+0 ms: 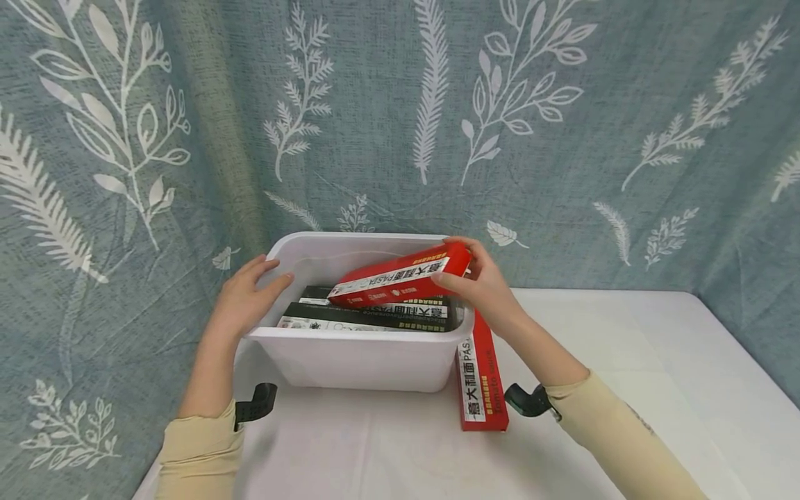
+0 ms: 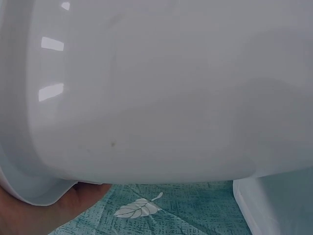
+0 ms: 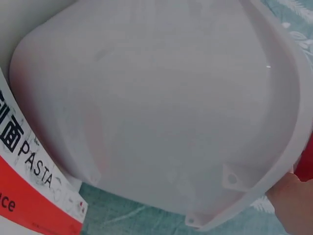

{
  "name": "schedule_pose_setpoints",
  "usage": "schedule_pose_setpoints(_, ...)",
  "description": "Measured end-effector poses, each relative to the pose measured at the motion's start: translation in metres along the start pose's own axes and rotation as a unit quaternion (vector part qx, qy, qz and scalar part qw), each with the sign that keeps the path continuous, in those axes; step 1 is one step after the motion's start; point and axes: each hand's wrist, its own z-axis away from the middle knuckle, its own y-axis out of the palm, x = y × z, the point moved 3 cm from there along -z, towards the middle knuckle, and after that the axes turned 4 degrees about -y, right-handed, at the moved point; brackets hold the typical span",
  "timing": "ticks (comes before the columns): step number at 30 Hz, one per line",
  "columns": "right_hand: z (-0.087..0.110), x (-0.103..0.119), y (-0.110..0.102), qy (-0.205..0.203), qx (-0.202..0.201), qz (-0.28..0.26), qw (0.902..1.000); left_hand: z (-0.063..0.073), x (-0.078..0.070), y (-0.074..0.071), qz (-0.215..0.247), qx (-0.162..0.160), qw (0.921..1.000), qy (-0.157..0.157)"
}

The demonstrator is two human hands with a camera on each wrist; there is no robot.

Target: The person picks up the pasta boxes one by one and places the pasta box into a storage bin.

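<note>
In the head view my right hand (image 1: 484, 285) grips the right end of a red pasta box (image 1: 400, 278), thumb in front and fingers behind. This box lies tilted inside the white plastic bin (image 1: 369, 361), its left end low over several black pasta boxes (image 1: 369, 316). My left hand (image 1: 246, 298) rests at the bin's left rim, thumb and fingers apart and reaching over the edge. The left wrist view shows the bin's outer wall (image 2: 146, 98) up close, with part of the left hand (image 2: 73, 203) by the rim.
A second red pasta box (image 1: 484, 382) lies on the white table (image 1: 594, 333), right against the bin's right side. It also appears at the lower left of the right wrist view. A patterned blue-green curtain (image 1: 375, 139) hangs behind and to the sides.
</note>
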Motion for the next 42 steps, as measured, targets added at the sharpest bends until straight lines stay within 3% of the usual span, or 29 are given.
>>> schedule_pose_setpoints(5,-0.008,-0.002,-0.002,0.013,0.01,0.078,0.9968,0.0,0.0,0.0,0.001,-0.007,1.0,0.0)
schedule_pose_setpoints(12,-0.017,-0.005,-0.01,-0.013,0.022,0.169,0.9852,-0.001,-0.001,0.001,0.002,-0.008,1.0,0.004)
schedule_pose_setpoints(16,-0.023,-0.008,-0.014,-0.048,0.019,0.168,0.9844,-0.001,-0.002,0.0,0.0,-0.007,1.0,0.004)
schedule_pose_setpoints(21,-0.025,-0.013,-0.021,-0.103,-0.019,0.174,0.9791,-0.001,-0.003,-0.001,0.002,-0.006,1.0,-0.003)
schedule_pose_setpoints(29,-0.013,-0.017,-0.034,-0.117,-0.083,0.134,0.9806,-0.001,-0.004,-0.001,0.008,0.001,0.9999,-0.009)
schedule_pose_setpoints(36,0.007,-0.028,-0.051,-0.073,-0.125,0.086,0.9858,-0.005,-0.004,-0.001,0.004,-0.004,0.9999,-0.009)
schedule_pose_setpoints(42,0.023,-0.04,-0.057,-0.02,-0.116,0.073,0.9904,-0.008,-0.003,0.0,0.006,-0.004,0.9999,-0.006)
